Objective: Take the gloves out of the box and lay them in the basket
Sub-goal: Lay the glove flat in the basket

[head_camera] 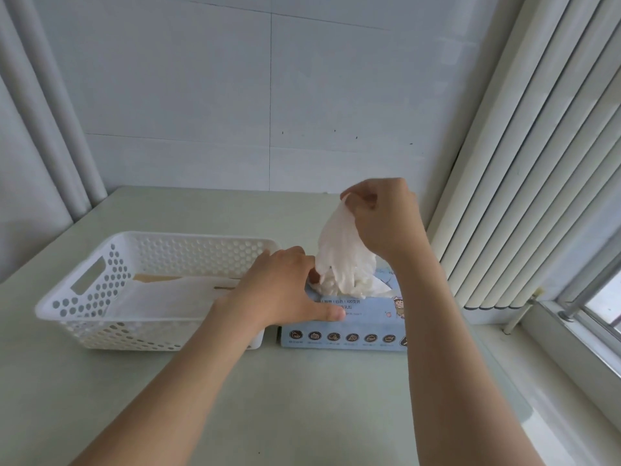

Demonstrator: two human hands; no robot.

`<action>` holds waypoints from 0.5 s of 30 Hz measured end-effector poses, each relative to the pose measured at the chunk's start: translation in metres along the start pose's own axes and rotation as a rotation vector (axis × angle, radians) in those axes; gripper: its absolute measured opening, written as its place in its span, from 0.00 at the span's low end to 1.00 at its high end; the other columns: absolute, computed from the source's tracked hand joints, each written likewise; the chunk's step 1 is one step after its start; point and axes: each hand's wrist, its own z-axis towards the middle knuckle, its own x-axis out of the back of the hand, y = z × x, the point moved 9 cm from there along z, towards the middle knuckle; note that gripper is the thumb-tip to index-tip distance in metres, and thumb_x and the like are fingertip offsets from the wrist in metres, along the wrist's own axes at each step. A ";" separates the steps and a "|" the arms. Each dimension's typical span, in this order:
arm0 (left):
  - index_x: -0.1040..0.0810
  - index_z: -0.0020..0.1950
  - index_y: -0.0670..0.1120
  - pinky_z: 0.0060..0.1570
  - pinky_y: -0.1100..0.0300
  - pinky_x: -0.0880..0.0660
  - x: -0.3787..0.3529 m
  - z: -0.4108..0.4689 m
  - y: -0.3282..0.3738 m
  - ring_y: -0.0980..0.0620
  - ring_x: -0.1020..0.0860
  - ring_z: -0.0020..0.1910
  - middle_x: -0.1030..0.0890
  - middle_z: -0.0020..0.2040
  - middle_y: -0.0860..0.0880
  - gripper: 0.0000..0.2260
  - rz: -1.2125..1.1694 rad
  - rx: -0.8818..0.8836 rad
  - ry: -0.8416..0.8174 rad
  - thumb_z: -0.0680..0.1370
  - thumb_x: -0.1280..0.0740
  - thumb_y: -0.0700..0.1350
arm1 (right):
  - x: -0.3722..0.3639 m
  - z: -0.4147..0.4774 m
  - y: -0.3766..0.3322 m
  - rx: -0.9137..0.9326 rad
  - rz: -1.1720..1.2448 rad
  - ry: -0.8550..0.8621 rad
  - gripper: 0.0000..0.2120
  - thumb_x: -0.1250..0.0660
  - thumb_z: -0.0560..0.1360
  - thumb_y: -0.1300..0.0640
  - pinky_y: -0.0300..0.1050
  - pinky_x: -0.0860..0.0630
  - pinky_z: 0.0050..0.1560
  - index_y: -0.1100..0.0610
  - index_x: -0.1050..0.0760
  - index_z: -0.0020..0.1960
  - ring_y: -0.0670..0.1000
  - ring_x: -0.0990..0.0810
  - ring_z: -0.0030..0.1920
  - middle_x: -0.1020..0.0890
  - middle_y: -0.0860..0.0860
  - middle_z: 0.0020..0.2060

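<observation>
A light blue glove box [363, 317] lies on the table, right of a white perforated basket [100, 290]. My right hand [383, 216] pinches the top of a white glove [342, 253] and holds it stretched upward out of the box's top opening. My left hand [285, 287] rests on the box's left end, thumb along its front face and fingers by the opening. A white glove [161, 297] lies flat on the basket's floor.
The pale green table [302, 398] meets a white wall at the back. Vertical blinds [524, 163] and a window sill stand close on the right. A curtain hangs at the far left.
</observation>
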 end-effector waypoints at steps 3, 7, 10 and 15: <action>0.20 0.59 0.56 0.55 0.53 0.23 0.003 -0.003 0.002 0.55 0.21 0.48 0.21 0.48 0.58 0.30 -0.075 -0.012 -0.001 0.68 0.29 0.76 | -0.003 -0.002 -0.012 0.063 -0.005 -0.015 0.11 0.35 0.82 0.62 0.22 0.31 0.39 0.54 0.14 0.52 0.37 0.21 0.41 0.18 0.41 0.38; 0.17 0.54 0.54 0.55 0.49 0.20 0.016 -0.005 -0.011 0.54 0.16 0.50 0.14 0.49 0.55 0.26 -0.354 0.036 0.015 0.73 0.32 0.74 | -0.008 -0.001 -0.003 0.009 0.108 -0.011 0.10 0.36 0.84 0.57 0.29 0.32 0.31 0.54 0.15 0.51 0.40 0.27 0.29 0.24 0.39 0.28; 0.17 0.55 0.52 0.57 0.47 0.20 0.034 -0.004 -0.017 0.53 0.16 0.51 0.13 0.49 0.54 0.20 -0.624 0.034 0.134 0.81 0.36 0.67 | -0.010 -0.002 -0.004 -0.013 0.253 0.003 0.10 0.34 0.83 0.54 0.36 0.35 0.31 0.51 0.15 0.49 0.43 0.34 0.28 0.29 0.46 0.25; 0.17 0.51 0.43 0.51 0.44 0.21 0.063 -0.013 -0.032 0.38 0.17 0.49 0.15 0.49 0.40 0.16 -0.971 0.098 0.428 0.85 0.37 0.53 | -0.036 -0.015 -0.016 -0.059 0.495 -0.140 0.09 0.33 0.84 0.54 0.48 0.26 0.38 0.54 0.14 0.51 0.51 0.22 0.36 0.16 0.65 0.43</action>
